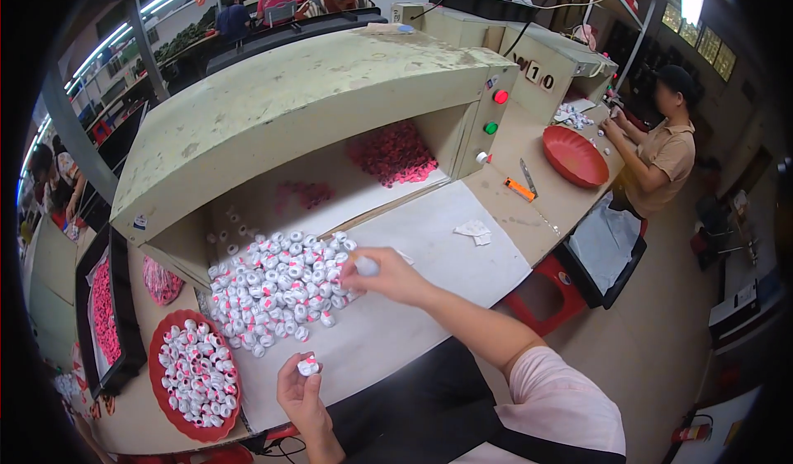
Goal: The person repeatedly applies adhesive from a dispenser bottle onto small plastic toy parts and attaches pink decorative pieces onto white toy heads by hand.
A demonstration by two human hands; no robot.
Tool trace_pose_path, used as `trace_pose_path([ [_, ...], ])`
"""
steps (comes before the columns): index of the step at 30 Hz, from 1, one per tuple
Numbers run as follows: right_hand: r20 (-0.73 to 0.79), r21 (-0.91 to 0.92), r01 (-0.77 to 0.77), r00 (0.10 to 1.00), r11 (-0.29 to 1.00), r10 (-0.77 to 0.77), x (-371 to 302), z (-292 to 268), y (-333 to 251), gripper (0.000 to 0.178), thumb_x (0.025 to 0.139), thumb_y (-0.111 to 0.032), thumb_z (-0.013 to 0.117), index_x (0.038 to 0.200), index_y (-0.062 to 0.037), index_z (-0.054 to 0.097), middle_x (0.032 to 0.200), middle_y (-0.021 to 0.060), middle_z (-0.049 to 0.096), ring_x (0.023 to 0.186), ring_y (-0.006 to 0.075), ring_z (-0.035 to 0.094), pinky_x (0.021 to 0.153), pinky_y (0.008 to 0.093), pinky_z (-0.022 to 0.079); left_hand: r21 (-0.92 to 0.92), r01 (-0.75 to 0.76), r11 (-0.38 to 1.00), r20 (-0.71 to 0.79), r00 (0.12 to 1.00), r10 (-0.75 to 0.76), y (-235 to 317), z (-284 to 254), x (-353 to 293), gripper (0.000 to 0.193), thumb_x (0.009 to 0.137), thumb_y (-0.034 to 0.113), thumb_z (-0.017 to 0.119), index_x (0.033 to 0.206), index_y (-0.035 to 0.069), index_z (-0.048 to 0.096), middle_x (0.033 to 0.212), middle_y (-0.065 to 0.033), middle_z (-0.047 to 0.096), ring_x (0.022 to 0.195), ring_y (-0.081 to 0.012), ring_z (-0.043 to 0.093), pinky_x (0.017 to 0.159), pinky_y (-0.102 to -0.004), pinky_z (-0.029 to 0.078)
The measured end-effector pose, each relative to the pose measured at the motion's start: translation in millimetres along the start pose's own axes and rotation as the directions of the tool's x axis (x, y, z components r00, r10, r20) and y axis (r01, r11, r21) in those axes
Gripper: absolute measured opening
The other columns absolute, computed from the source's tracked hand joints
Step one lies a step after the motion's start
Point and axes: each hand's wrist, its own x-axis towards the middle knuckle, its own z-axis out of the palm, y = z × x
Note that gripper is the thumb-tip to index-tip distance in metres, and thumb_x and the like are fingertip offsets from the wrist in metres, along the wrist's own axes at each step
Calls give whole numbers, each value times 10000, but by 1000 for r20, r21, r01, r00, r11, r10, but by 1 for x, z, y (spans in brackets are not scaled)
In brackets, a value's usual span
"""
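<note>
Between the thumb and fingers of my left hand (304,400) is a small white and pink round piece (309,366), raised near the front edge of the bench. My right hand (395,276) closes on a whitish rounded thing (366,266), blurred, whose kind I cannot make out. It hovers at the right side of a big heap of white round pieces (277,291) with pink patches. This heap spills from the opening of a pale green box-shaped machine (322,76) onto white sheeting (438,233). A red scalloped bowl (234,406) at the left holds more such pieces.
Inside the machine lies a pile of pink pieces (396,154). Right of it are an orange cutter (519,189), a crumpled paper (473,232) and a red bowl (576,157). A black tray (130,357) stands far left. A co-worker (665,154) sits at the right.
</note>
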Motion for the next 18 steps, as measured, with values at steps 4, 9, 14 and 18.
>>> trace_pose_path([
  [4, -1, 311, -108, 993, 944, 114, -62, 29, 2, 66, 723, -39, 590, 742, 4, 545, 725, 72, 563, 618, 102, 525, 589, 229, 427, 6, 20, 1000, 15, 1000, -20, 2, 5, -8, 336, 711, -55, 545, 1034, -39, 455, 998, -157, 512, 871, -185, 527, 771, -297, 438],
  [9, -10, 434, -165, 982, 886, 188, -86, 45, 10, 76, 716, -16, 591, 764, 14, 540, 690, 63, 559, 642, 110, 533, 604, 234, 435, 72, 66, 995, 9, 998, -66, 1, 15, -10, 330, 715, -71, 535, 1033, -53, 447, 1015, -160, 499, 920, -194, 510, 799, -303, 426],
  [14, -4, 328, -132, 990, 935, 142, -93, 46, -9, 78, 698, 25, 597, 758, 15, 547, 715, 67, 563, 643, 102, 533, 584, 211, 429, 171, -26, 985, 106, 994, 8, -6, 24, -8, 299, 711, -86, 533, 1004, -36, 499, 1019, -125, 514, 910, -171, 512, 767, -272, 422],
  [18, 54, 254, -126, 992, 959, 116, -88, 55, -4, 67, 705, -5, 610, 755, -2, 566, 722, 28, 573, 648, 63, 506, 588, 191, 398, 353, -166, 921, 181, 978, 107, -5, 19, -9, 295, 677, -72, 561, 963, 0, 545, 991, -116, 544, 894, -189, 531, 744, -268, 425],
])
